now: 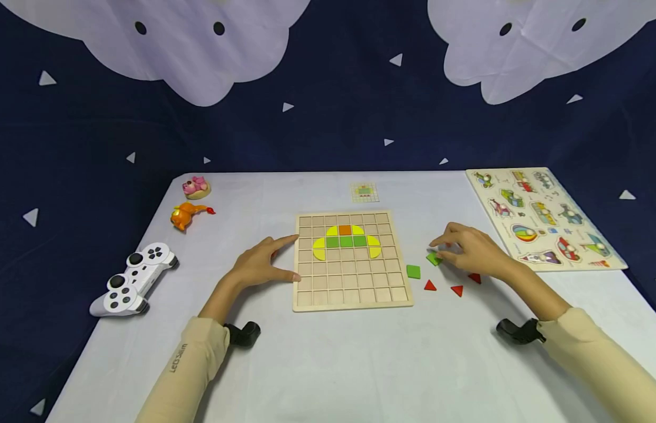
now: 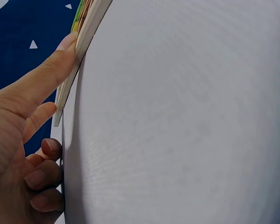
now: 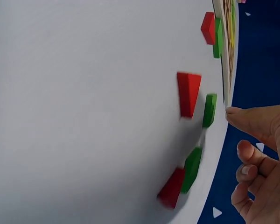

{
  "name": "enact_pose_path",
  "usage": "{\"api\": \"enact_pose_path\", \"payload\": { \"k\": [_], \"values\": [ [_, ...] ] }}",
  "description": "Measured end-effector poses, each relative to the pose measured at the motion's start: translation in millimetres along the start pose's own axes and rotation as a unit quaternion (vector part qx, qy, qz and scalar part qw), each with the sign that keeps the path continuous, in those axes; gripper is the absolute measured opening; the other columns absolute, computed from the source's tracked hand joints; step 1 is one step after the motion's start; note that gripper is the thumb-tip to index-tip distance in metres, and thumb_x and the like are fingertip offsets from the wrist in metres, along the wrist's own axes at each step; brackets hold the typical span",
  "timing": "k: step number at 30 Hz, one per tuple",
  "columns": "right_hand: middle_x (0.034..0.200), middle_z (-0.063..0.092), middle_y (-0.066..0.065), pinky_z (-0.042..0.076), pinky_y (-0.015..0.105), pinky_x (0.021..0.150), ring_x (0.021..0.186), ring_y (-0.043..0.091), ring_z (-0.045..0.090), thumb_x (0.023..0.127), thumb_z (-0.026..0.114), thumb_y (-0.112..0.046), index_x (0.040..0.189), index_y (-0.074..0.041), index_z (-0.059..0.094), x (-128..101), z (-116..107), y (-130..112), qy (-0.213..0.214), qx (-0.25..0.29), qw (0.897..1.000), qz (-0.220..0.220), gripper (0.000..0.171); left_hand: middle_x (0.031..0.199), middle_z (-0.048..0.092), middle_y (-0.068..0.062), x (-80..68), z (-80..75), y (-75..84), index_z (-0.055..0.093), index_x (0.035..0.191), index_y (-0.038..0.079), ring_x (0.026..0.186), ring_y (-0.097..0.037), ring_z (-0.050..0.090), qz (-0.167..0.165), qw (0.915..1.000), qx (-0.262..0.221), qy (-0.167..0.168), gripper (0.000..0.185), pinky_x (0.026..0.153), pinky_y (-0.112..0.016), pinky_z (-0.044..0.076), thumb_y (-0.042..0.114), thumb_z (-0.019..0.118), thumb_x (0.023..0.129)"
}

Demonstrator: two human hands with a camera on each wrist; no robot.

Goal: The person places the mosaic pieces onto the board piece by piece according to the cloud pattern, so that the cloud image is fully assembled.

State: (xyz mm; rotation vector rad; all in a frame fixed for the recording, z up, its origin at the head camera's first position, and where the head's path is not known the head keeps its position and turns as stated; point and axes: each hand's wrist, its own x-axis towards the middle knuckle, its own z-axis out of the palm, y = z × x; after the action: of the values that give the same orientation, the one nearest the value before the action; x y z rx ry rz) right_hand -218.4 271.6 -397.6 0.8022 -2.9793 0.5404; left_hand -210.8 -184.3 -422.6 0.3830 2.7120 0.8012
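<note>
A wooden grid board (image 1: 328,294) bears yellow, green and orange pieces in its upper half. Its left edge is touched by my left hand (image 1: 256,261), thumb and forefinger spread along it; the left wrist view shows the thumb (image 2: 60,60) against the edge. To the right of the board, my right hand (image 1: 473,249) hovers over a green square (image 1: 434,258), thumb and forefinger apart, holding nothing. Another green square (image 1: 413,271) lies beside the board. Nearby are red triangles (image 1: 430,285). In the right wrist view, a further green piece (image 3: 192,170) lies below the thumb.
A small patterned card (image 1: 365,192) lies behind the board. A picture puzzle board (image 1: 545,220) is at the right rear. On the left are a white game controller (image 1: 134,282), an orange toy figure (image 1: 185,215) and a pink toy figure (image 1: 196,187). A dark cloth (image 1: 328,135) hangs behind.
</note>
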Motion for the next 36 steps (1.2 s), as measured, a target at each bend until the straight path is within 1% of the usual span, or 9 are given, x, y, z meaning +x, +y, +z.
{"api": "enact_pose_path", "payload": {
  "k": [7, 13, 18, 22, 25, 30, 32, 36],
  "values": [
    [0.085, 0.055, -0.002, 0.036, 0.027, 0.060, 0.070, 0.014, 0.045, 0.082, 0.080, -0.013, 0.107, -0.011, 0.078, -8, 0, 4, -0.017, 0.012, 1.000, 0.005, 0.025, 0.090, 0.044, -0.005, -1.5, -2.1, 0.6, 0.039, 0.153, 0.031, 0.074, -0.019, 0.038, -0.002, 1.0000, 0.001, 0.000, 0.098, 0.064, -0.033, 0.028, 0.055, 0.084, 0.070],
    [0.086, 0.054, -0.001, 0.038, 0.028, 0.062, 0.071, 0.014, 0.047, 0.081, 0.080, -0.012, 0.107, -0.010, 0.078, -7, 5, 2, -0.017, 0.010, 1.000, 0.005, 0.026, 0.090, 0.043, -0.005, -1.3, -1.8, -1.0, 0.039, 0.153, 0.031, 0.073, -0.018, 0.037, -0.003, 1.0000, 0.001, 0.000, 0.098, 0.064, -0.033, 0.028, 0.054, 0.085, 0.070],
    [0.086, 0.056, -0.004, 0.040, 0.029, 0.066, 0.073, 0.012, 0.048, 0.081, 0.081, -0.013, 0.104, -0.009, 0.078, -7, 6, 1, -0.010, -0.006, 1.000, -0.019, 0.024, 0.089, 0.043, -0.005, -0.6, -0.2, -2.5, 0.038, 0.153, 0.031, 0.073, -0.018, 0.037, 0.000, 1.0000, -0.001, -0.003, 0.098, 0.063, -0.033, 0.028, 0.055, 0.084, 0.070],
    [0.085, 0.056, -0.006, 0.042, 0.030, 0.066, 0.073, 0.010, 0.049, 0.080, 0.082, -0.015, 0.099, -0.009, 0.078, -4, 7, 2, -0.003, -0.023, 0.999, -0.042, 0.021, 0.089, 0.043, -0.005, -0.8, 0.2, -2.2, 0.039, 0.153, 0.032, 0.073, -0.018, 0.038, -0.001, 1.0000, 0.000, -0.002, 0.098, 0.064, -0.033, 0.028, 0.055, 0.085, 0.070],
    [0.083, 0.054, -0.005, 0.040, 0.028, 0.064, 0.072, 0.009, 0.047, 0.079, 0.083, -0.017, 0.096, -0.009, 0.078, -2, 9, 2, -0.001, -0.020, 0.999, -0.035, 0.020, 0.089, 0.043, -0.005, -0.5, 0.4, -1.7, 0.039, 0.153, 0.032, 0.074, -0.018, 0.038, -0.003, 1.0000, -0.003, 0.000, 0.099, 0.064, -0.033, 0.028, 0.055, 0.085, 0.069],
    [0.080, 0.050, -0.004, 0.037, 0.026, 0.062, 0.070, 0.010, 0.044, 0.077, 0.084, -0.019, 0.092, -0.010, 0.077, 2, 10, 3, 0.006, -0.003, 1.000, -0.009, 0.020, 0.090, 0.044, -0.005, 0.9, 1.1, -0.9, 0.039, 0.153, 0.032, 0.075, -0.019, 0.040, 0.000, 1.0000, -0.007, -0.002, 0.098, 0.064, -0.033, 0.030, 0.056, 0.085, 0.069],
    [0.079, 0.050, -0.004, 0.036, 0.027, 0.062, 0.070, 0.010, 0.044, 0.077, 0.084, -0.019, 0.092, -0.010, 0.077, 5, 10, 3, 0.012, 0.004, 1.000, -0.007, 0.019, 0.090, 0.044, -0.005, 1.0, 1.2, -0.6, 0.039, 0.153, 0.032, 0.075, -0.019, 0.040, 0.001, 1.0000, -0.006, -0.002, 0.098, 0.064, -0.033, 0.030, 0.056, 0.085, 0.069],
    [0.080, 0.051, -0.004, 0.038, 0.027, 0.063, 0.071, 0.011, 0.045, 0.077, 0.084, -0.020, 0.091, -0.011, 0.076, 13, 13, -2, 0.024, 0.018, 0.999, -0.021, 0.019, 0.090, 0.044, -0.005, 0.3, 0.7, -0.6, 0.039, 0.153, 0.032, 0.074, -0.019, 0.039, 0.000, 1.0000, -0.006, 0.001, 0.099, 0.064, -0.033, 0.029, 0.056, 0.085, 0.069]
  ]
}}
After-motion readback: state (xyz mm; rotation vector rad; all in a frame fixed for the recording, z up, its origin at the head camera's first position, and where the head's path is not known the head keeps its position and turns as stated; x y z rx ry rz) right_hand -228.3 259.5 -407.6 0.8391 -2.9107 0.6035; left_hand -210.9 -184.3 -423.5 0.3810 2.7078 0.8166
